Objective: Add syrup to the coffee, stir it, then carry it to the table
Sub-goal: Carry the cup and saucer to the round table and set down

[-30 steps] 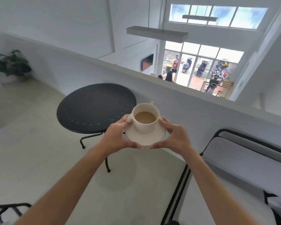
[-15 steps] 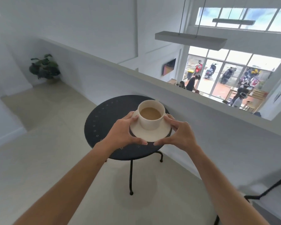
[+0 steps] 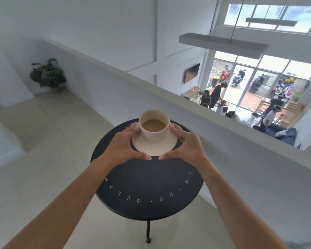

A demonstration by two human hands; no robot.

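Item: coffee service in transit, listed outward from you, placed relative to the round black table (image 3: 147, 186).

1. Left hand (image 3: 122, 146): above the table's far half, fingers and thumb curled round the left rim of the saucer (image 3: 154, 146), gripping it.
2. Right hand (image 3: 187, 146): mirrored on the saucer's right rim, thumb at the near edge, fingers wrapped behind. Both thumbs almost meet at the near rim.
3. Saucer: held over the table's far side; whether it touches the top cannot be told.
4. Cup (image 3: 153, 126): upright, centred on the saucer, milky coffee well below the rim.
5. Table: single dark leg, ring of small perforated flowers round its edge, near half bare.
6. Beyond the table: low white wall (image 3: 115, 72); potted plant (image 3: 48, 74) far to the table's left.

Handling note: the step in hand looks like the set-down. Lower both hands together, keep the saucer level, aim nearer the table's middle, and slide your fingers out only once the saucer sits flat.
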